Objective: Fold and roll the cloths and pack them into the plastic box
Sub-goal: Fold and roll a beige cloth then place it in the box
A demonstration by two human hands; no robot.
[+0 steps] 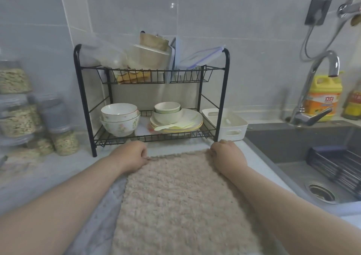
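The yellow bottle [322,96] far right reads 立白; its smaller print is too blurred to read. The beige cloth [175,196] lies flat on the counter [48,169] over a grey cloth [101,215], its far edge near the dish rack [84,102]. The left hand [130,155] pinches its far left corner and the right hand [226,155] grips the far right one. The white plastic box [228,124] stands between the rack and the sink [289,145]
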